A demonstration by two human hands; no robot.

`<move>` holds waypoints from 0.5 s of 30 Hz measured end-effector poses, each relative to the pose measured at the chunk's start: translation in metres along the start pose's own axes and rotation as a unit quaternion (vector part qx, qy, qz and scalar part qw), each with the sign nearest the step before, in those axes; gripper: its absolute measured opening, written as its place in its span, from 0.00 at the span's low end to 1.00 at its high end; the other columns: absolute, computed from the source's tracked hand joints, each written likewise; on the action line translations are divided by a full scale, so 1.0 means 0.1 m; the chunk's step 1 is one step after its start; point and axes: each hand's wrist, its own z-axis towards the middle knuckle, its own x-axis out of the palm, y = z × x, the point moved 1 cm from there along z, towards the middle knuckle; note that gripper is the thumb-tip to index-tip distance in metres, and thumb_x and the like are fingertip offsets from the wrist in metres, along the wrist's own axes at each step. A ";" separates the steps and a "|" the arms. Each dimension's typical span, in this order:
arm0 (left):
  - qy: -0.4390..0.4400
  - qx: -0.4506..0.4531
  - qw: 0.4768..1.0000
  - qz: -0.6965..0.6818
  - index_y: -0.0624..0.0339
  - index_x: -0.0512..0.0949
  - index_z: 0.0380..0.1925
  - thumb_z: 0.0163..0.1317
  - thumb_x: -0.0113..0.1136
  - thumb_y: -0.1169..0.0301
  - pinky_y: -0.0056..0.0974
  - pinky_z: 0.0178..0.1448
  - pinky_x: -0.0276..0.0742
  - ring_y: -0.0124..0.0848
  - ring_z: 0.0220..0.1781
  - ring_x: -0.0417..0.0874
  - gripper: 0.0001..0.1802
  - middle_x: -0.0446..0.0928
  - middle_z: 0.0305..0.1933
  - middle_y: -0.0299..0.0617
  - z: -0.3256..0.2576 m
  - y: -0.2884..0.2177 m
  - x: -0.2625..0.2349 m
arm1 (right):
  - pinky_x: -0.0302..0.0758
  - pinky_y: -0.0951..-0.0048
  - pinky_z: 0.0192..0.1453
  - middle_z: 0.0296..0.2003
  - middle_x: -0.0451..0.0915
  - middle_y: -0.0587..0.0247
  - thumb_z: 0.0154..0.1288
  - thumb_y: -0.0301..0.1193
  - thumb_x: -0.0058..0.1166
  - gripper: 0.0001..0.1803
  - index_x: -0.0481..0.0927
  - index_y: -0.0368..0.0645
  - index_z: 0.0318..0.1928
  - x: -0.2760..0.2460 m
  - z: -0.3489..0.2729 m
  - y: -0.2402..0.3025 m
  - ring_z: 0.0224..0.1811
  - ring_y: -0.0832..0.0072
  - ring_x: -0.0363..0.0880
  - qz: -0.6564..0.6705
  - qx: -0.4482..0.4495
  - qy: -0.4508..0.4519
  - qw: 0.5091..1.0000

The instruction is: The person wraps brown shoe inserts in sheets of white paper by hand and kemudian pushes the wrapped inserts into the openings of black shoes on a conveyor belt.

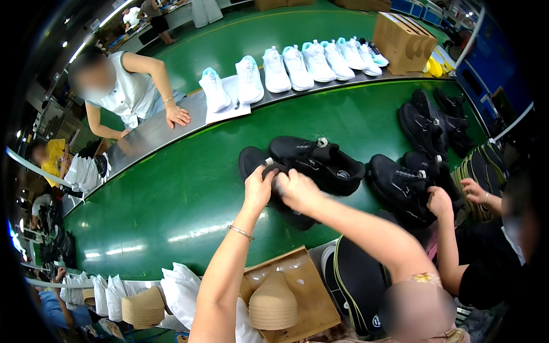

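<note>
In the middle of the green belt lies a pair of black lace-up sneakers. My left hand (258,186) is closed, pinching the dark upper edge of the nearer black sneaker (249,162) around its opening. Close beside it, my right hand (300,190), slightly blurred, is closed at the same opening; its fingertips partly hide what they grip. The nearer shoe is largely covered by my hands, with its lower part showing under my right wrist. Just beyond it, the other black sneaker (314,163) lies on its own, toe to the left, untouched.
A co-worker's hands (440,201) work at more black sneakers (400,186) on the right. White sneakers (314,62) and a carton (400,43) line the far ledge. Across the green belt (154,211) another person leans on it. Near me, an open box (311,286) holds stacked tan insoles (273,303).
</note>
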 end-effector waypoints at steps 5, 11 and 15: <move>0.014 -0.064 0.997 -0.033 0.66 0.78 0.35 0.61 0.54 0.72 0.31 0.37 0.73 0.24 0.33 0.78 0.08 0.81 0.33 0.43 -0.04 0.10 -0.16 | 0.75 0.65 0.33 0.31 0.72 0.52 0.50 0.26 0.51 0.21 0.68 0.37 0.48 0.34 -0.08 0.28 0.30 0.62 0.75 -0.135 0.017 -0.045 0.990; 0.032 -0.058 0.996 -0.052 0.65 0.78 0.36 0.61 0.54 0.72 0.31 0.40 0.73 0.25 0.35 0.78 0.08 0.81 0.34 0.42 -0.04 0.12 -0.25 | 0.78 0.61 0.31 0.33 0.73 0.40 0.52 0.27 0.49 0.27 0.62 0.32 0.54 0.21 0.01 0.27 0.28 0.53 0.80 -0.040 0.021 0.173 0.984; 0.029 -0.025 0.999 -0.001 0.65 0.78 0.36 0.61 0.55 0.72 0.32 0.41 0.74 0.25 0.35 0.78 0.07 0.81 0.34 0.43 -0.03 0.14 -0.19 | 0.79 0.58 0.31 0.33 0.72 0.37 0.55 0.25 0.45 0.24 0.60 0.28 0.52 0.44 0.07 0.12 0.26 0.49 0.79 0.040 0.031 0.070 0.996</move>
